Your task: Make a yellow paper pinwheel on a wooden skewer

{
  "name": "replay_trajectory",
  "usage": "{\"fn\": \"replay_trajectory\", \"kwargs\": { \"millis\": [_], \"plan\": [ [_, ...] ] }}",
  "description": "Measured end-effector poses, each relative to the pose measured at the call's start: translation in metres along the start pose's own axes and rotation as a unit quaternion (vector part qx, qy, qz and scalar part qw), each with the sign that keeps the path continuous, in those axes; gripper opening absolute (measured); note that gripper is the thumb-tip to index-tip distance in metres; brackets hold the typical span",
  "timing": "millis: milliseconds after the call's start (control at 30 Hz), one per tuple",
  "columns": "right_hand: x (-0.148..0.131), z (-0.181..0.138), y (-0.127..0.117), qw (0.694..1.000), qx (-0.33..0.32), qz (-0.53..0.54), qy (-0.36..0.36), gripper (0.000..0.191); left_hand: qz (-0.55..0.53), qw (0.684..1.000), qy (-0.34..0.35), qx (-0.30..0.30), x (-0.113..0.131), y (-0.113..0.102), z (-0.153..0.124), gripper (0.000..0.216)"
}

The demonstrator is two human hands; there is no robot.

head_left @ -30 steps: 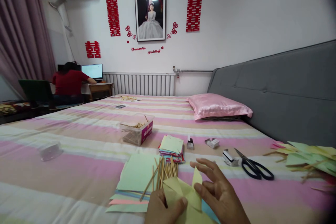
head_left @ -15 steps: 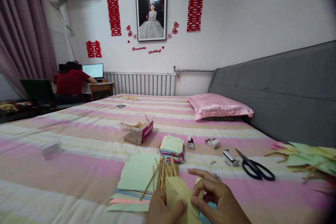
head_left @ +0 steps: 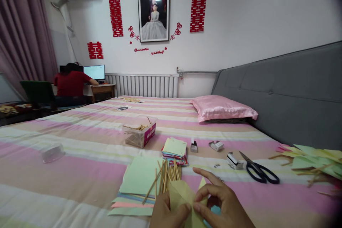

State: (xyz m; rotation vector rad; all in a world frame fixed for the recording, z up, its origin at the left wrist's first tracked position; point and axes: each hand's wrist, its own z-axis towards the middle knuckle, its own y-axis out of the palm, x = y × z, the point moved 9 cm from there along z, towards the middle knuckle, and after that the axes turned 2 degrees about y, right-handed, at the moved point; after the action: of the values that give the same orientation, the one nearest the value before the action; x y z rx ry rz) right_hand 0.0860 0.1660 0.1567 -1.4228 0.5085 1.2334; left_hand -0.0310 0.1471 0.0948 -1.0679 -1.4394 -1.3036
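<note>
Both hands hold a pale yellow sheet of paper [head_left: 179,193] near the bottom of the view. My left hand [head_left: 169,211] grips its left side, thumb pressed on the face. With thumb and fingertips, my right hand [head_left: 221,203] pinches the right part, where a pointed corner sticks up; its index finger is stretched forward. A bit of blue [head_left: 215,211] shows beneath the right hand; what it is I cannot tell. Just beyond the paper lie several thin wooden sticks [head_left: 167,174], partly on a stack of coloured paper sheets [head_left: 143,174] topped with light green.
Past the sticks are a stack of smaller paper squares [head_left: 175,146] and a clear box of sticks [head_left: 141,131]. Black-handled scissors [head_left: 260,171] and small boxes [head_left: 235,161] lie to the right, near folded paper pieces [head_left: 315,160]. A person in red [head_left: 71,83] sits at a desk.
The yellow paper's right corner now stands up more visibly between the fingers of my right hand. My right index finger has shifted slightly. Other things stay put.
</note>
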Motion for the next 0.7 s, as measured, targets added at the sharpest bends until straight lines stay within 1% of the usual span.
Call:
{"fn": "replay_trajectory", "kwargs": {
  "millis": [100,267,467,700],
  "plan": [
    [0.000,0.000,-0.001,1.000,0.013,-0.016,-0.007,0.008,-0.011,1.000,0.007,-0.009,-0.001,0.001,0.001,0.042],
    [0.001,0.000,-0.002,0.999,0.017,-0.028,-0.013,0.010,-0.027,1.000,0.001,-0.007,0.001,0.002,0.000,0.039],
    [0.002,0.001,-0.002,0.999,0.025,-0.045,-0.015,0.016,-0.026,1.000,-0.011,-0.007,-0.008,-0.001,0.003,0.042],
    [-0.003,-0.001,-0.003,0.998,0.014,-0.050,-0.016,0.013,-0.023,1.000,-0.015,0.005,-0.009,-0.003,0.003,0.038]
  ]
}}
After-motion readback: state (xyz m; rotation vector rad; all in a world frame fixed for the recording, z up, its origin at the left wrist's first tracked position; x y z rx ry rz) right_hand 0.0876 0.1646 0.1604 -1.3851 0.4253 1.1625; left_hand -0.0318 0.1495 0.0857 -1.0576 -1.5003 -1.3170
